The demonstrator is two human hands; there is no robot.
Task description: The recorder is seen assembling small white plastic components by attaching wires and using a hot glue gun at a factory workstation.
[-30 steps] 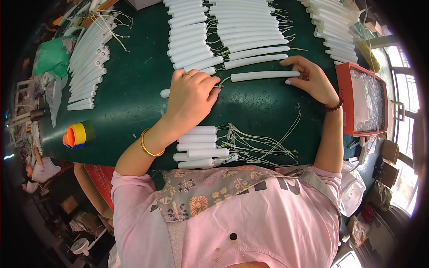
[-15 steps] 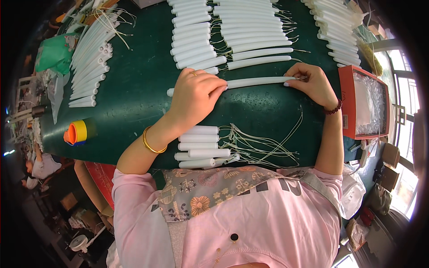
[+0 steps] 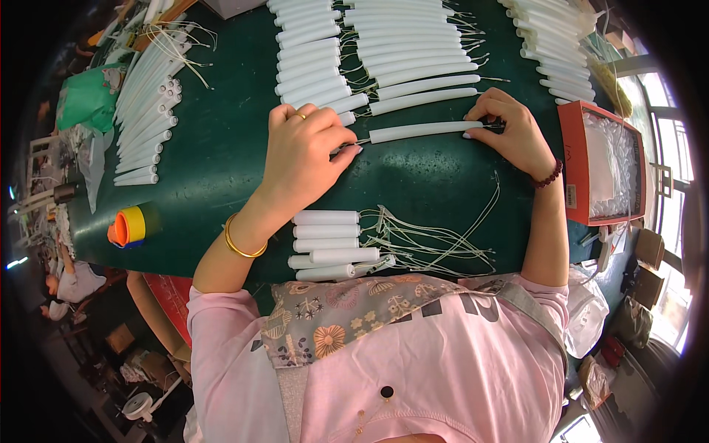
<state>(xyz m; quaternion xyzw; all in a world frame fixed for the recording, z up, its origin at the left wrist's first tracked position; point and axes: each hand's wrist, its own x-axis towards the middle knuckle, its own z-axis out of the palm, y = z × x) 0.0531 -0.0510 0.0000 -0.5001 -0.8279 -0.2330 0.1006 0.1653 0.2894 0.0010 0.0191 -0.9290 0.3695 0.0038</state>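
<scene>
A long white tube (image 3: pixel 425 131) lies nearly level across the green table between my hands. My right hand (image 3: pixel 513 133) pinches its right end with thumb and fingers. At its left end a thin wire (image 3: pixel 362 141) runs to the closed fingertips of my left hand (image 3: pixel 306 148), which grip it; the hand hides whatever else is there. Beyond my hands lie rows of short white tubes (image 3: pixel 309 66) and long white tubes (image 3: pixel 413 55) with wire ends. Nearer me is a small group of short white tubes (image 3: pixel 326 218) with long loose wires (image 3: pixel 436 244).
A red box (image 3: pixel 576 162) with clear plastic wrap stands at the right. More white tubes are piled at the far right (image 3: pixel 550 52) and far left (image 3: pixel 144 118). Tape rolls (image 3: pixel 131 225) and a green bag (image 3: pixel 88 96) sit on the left.
My left hand has moved left, away from the long tube's left end, so that end and a bit of wire now show. The short tube end left of that hand is out of sight.
</scene>
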